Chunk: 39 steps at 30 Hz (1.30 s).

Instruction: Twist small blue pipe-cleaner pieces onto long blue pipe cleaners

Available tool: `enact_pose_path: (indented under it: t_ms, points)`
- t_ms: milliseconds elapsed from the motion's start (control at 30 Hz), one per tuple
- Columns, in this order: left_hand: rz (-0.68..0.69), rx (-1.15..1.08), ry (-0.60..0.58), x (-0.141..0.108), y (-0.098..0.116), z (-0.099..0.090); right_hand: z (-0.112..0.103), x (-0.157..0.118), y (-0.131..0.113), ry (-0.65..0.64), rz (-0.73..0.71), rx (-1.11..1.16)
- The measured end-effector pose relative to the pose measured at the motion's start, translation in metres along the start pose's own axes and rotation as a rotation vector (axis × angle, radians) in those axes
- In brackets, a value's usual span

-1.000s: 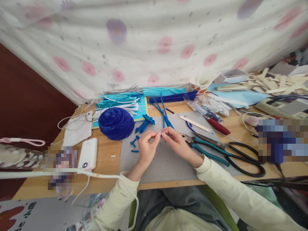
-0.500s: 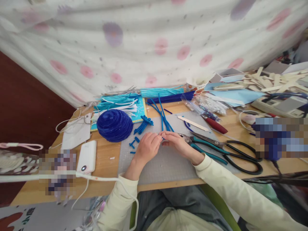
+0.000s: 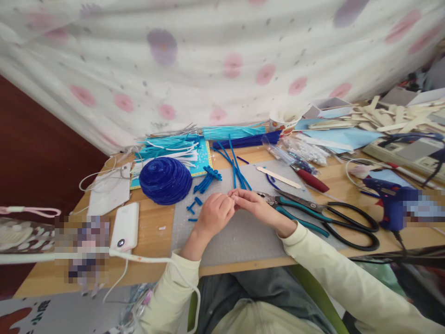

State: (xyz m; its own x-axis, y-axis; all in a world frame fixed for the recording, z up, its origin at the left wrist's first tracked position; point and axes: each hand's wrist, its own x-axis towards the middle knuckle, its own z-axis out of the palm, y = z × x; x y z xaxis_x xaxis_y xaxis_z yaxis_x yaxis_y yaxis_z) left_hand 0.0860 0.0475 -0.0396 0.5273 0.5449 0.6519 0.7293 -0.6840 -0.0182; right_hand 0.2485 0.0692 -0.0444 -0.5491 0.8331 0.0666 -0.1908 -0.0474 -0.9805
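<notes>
My left hand (image 3: 216, 212) and my right hand (image 3: 255, 206) meet over the grey cutting mat (image 3: 239, 241), fingertips pinched together. What they pinch is hidden by the fingers. Just beyond them lie several long blue pipe cleaners (image 3: 234, 169). To the left are a small bundle of blue pipe-cleaner loops (image 3: 207, 179) and short blue pieces (image 3: 191, 207). A dark-blue coiled dome (image 3: 165, 181) sits farther left. Close to my right hand are teal-handled pliers (image 3: 299, 222) and black-handled scissors (image 3: 354, 227).
Behind lie bundles of turquoise (image 3: 234, 133) and dark-blue pipe cleaners (image 3: 246, 140). A wooden stick (image 3: 278, 177), a red-handled tool (image 3: 312, 180) and a blue glue gun (image 3: 392, 204) lie to the right. A white power bank (image 3: 125, 226) rests at left; a white cable (image 3: 149, 258) crosses the table's front edge.
Both hands stay together at nearly the same spot, with the fingers shifted slightly. A bit of blue seen between the fingertips before is now covered.
</notes>
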Motion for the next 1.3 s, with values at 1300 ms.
enact_pose_path:
  t_ms: [1300]
  points:
    - [-1.154, -1.281, -0.136, 0.013, 0.011, -0.003, 0.002, -0.004, -0.001, 0.233, -0.582, -0.933]
